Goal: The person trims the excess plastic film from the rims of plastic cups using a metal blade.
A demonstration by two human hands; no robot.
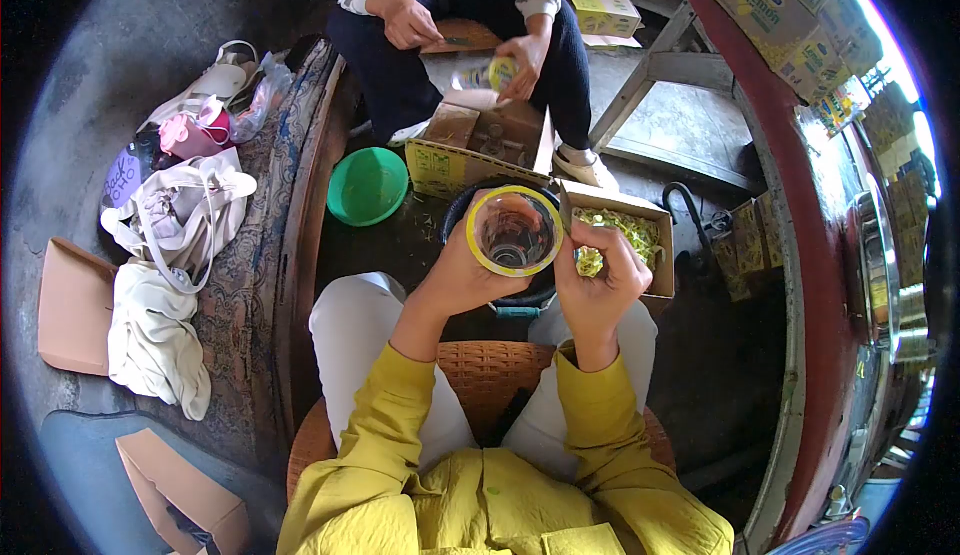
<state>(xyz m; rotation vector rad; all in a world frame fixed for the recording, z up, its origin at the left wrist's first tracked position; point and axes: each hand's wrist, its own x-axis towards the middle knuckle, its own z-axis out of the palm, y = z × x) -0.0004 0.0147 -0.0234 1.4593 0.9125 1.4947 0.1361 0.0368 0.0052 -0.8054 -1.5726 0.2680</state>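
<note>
My left hand [452, 277] is wrapped around a clear plastic cup [514, 233] with a yellow rim. The cup's open mouth faces up toward me, and its inside looks bare. In my right hand [604, 277] is a thin knife [565, 205], pinched with its blade pointing away from me beside the cup's right rim. Whether the blade touches the rim I cannot tell. Below the hands is a dark tub [455, 223], mostly hidden by the cup. Just right of it, a cardboard box [661, 230] holds yellow-green strips [640, 231].
Opposite me sits a person, one hand [408, 23] with a small blade, the other [524, 63] with a yellow-rimmed cup [474, 77]. Between us stand a carton [450, 170] and a green basin [368, 187]. Bags [185, 205] lie left; a wooden frame [690, 70] stands right.
</note>
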